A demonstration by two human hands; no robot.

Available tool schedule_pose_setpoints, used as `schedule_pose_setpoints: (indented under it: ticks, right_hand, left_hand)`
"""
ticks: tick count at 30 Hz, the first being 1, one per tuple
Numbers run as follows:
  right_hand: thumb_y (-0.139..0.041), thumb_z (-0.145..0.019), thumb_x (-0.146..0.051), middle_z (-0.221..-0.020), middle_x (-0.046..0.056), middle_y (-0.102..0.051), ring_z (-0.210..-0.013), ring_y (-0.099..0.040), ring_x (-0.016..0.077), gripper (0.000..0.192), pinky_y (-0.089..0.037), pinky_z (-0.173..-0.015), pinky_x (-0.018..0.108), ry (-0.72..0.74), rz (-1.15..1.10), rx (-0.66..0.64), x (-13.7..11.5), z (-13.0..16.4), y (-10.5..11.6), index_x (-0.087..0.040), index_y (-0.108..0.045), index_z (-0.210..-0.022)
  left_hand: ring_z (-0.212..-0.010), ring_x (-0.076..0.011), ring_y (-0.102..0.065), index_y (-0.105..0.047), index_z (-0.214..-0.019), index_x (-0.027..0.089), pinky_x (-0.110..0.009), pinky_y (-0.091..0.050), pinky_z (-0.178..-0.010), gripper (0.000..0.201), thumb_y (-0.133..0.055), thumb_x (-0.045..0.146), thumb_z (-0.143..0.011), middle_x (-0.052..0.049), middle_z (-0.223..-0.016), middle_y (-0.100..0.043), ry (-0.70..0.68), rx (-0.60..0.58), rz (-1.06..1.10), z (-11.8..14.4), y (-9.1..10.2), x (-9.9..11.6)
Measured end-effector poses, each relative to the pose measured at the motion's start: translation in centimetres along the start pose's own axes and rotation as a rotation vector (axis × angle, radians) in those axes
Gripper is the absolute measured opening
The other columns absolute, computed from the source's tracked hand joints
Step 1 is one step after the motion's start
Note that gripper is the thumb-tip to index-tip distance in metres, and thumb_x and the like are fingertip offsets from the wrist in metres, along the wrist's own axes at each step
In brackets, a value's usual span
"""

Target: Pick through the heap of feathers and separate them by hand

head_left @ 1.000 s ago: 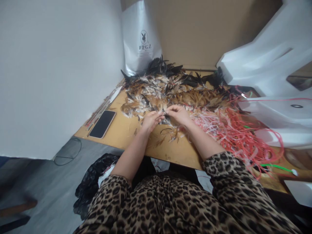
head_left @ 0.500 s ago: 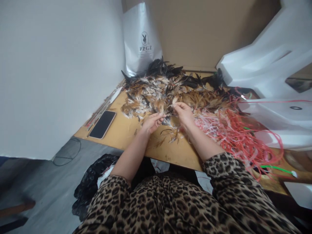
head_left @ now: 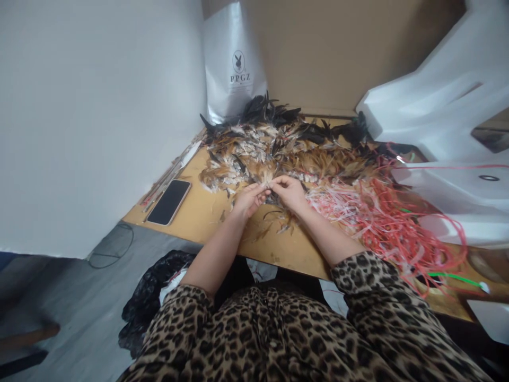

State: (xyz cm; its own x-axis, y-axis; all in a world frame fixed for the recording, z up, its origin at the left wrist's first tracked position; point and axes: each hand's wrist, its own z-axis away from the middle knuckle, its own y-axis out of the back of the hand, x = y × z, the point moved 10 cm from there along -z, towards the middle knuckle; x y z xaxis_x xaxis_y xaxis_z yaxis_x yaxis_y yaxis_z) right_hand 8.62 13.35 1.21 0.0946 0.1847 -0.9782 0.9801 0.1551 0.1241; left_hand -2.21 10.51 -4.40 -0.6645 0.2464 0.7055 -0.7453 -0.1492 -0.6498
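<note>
My left hand [head_left: 250, 199] is closed in a pinch on a small tuft of pale brown feathers [head_left: 265, 173] that fans up from the fingertips. Against those fingertips my right hand [head_left: 289, 192] pinches too, at the base of the same feathers. What exactly lies between its fingers is too small to make out. Just beyond both hands spreads a heap of feathers [head_left: 326, 159], brown and white in front and black at the back. A few loose dark feathers [head_left: 284, 218] lie on the table [head_left: 274, 249] below my hands.
Red and pale plastic strips [head_left: 397, 228] lie tangled at the right, beside white moulded pieces [head_left: 449, 196]. A phone [head_left: 169, 202] rests near the left edge. Behind the feathers stands a silver bag [head_left: 234, 90]. A black plastic bag [head_left: 153, 297] sits on the floor.
My right hand has moved left and slightly down, so its fingertips now meet those of my left hand. The left hand has stayed nearly in place.
</note>
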Motion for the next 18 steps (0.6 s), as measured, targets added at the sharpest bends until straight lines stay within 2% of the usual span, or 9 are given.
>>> schedule_pose_setpoints:
  ticks: [5,11,18]
  right_hand:
    - [-0.064,-0.064,-0.033,-0.066,0.001,-0.063,-0.057,-0.052,0.011,0.018,-0.042,-0.06,0.026,0.044,0.084,-0.005,-0.1,-0.1,0.1,-0.016,-0.064,-0.069]
    - [-0.061,-0.067,-0.028,-0.067,0.002,-0.058,-0.064,-0.051,0.0127,0.011,-0.04,-0.062,0.026,0.203,0.282,0.0,-2.1,0.3,0.3,-0.018,-0.063,-0.064]
    - [-0.06,-0.068,-0.027,-0.067,0.002,-0.055,-0.063,-0.049,0.0126,0.01,-0.039,-0.061,0.026,0.222,0.366,-0.007,-2.6,0.5,0.3,-0.019,-0.062,-0.063]
  left_hand:
    - [-0.053,-0.0042,-0.059,-0.058,-0.072,0.009,-0.011,-0.041,-0.047,0.005,-0.064,0.01,-0.072,-0.001,-0.06,-0.063,-0.016,0.021,-0.034,0.1,0.0,0.1]
    - [-0.054,-0.0043,-0.059,-0.057,-0.068,0.01,-0.012,-0.043,-0.051,0.009,-0.065,0.012,-0.072,-0.002,-0.06,-0.064,-0.035,0.036,-0.096,0.1,0.3,0.1]
    - [-0.054,-0.0062,-0.059,-0.054,-0.064,0.01,-0.015,-0.043,-0.053,0.017,-0.069,0.016,-0.067,-0.003,-0.058,-0.064,-0.094,0.061,-0.208,0.1,0.6,0.4]
